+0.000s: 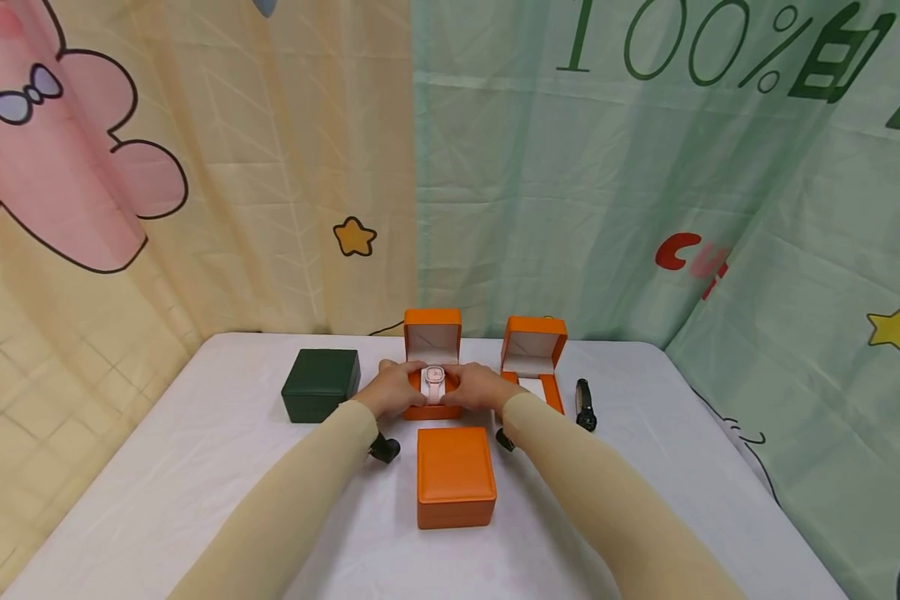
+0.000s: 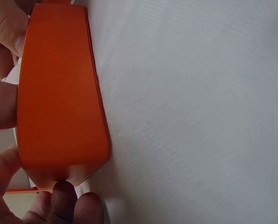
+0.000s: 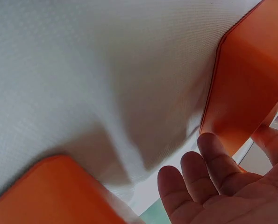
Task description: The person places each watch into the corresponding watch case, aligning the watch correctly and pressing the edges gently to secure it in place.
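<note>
A pale pink wristwatch (image 1: 435,377) on a white cushion sits in the open orange watch box (image 1: 432,412) at the back of the table. From the left, my left hand (image 1: 392,389) pinches the edge of the watch and cushion with thumb and forefinger; its other fingers touch the box wall (image 2: 59,88) in the left wrist view. My right hand (image 1: 482,387) holds the opposite edge of the watch. In the right wrist view its remaining fingers (image 3: 218,158) lie loosely extended by the box side (image 3: 251,74), and its grip on the watch is mostly out of frame.
A closed orange box (image 1: 456,467) stands in front of the hands. To the left is a closed dark green box (image 1: 321,385). A second open orange box (image 1: 534,327) and a black watch (image 1: 585,406) lie to the right. Dark objects beside both wrists are partly hidden.
</note>
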Demonstrator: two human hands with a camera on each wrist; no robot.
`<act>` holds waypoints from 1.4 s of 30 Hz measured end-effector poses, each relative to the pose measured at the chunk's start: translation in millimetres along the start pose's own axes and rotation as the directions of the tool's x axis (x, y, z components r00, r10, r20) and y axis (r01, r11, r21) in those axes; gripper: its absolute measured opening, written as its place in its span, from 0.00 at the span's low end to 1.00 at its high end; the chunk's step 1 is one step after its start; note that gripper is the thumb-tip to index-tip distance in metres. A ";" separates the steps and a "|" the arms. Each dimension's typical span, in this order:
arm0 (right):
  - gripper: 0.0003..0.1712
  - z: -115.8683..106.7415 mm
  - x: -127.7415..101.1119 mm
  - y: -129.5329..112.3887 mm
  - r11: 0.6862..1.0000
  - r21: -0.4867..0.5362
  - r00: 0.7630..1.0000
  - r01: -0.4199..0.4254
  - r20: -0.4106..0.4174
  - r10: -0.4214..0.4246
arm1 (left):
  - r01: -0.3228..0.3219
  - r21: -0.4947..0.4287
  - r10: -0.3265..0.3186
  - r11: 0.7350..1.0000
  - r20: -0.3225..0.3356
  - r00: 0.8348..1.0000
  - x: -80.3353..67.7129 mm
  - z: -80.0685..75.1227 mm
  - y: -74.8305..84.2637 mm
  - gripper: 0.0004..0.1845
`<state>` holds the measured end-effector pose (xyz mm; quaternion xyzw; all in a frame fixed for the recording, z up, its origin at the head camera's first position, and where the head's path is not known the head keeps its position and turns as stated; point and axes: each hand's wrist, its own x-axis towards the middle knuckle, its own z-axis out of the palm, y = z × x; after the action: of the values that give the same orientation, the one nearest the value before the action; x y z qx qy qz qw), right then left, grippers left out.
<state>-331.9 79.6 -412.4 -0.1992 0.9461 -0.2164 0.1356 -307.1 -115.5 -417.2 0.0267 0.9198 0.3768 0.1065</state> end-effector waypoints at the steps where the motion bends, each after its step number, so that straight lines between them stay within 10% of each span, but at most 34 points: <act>1: 0.42 0.3 0.1 0.0 1.000 0.011 1.000 -0.003 0.006 0.003 | 0.000 0.006 0.000 1.000 0.002 1.000 0.2 -0.4 0.1 0.37; 42: 0.43 1.3 8.3 2.2 0.996 -0.087 0.997 -0.027 0.065 0.033 | -0.007 0.046 0.007 0.999 0.009 1.000 1.0 1.4 -1.1 0.37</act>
<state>-339.4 77.4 -416.0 -0.1976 0.9524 -0.1668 0.1614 -307.8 -115.2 -419.1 0.0340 0.9276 0.3558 0.1088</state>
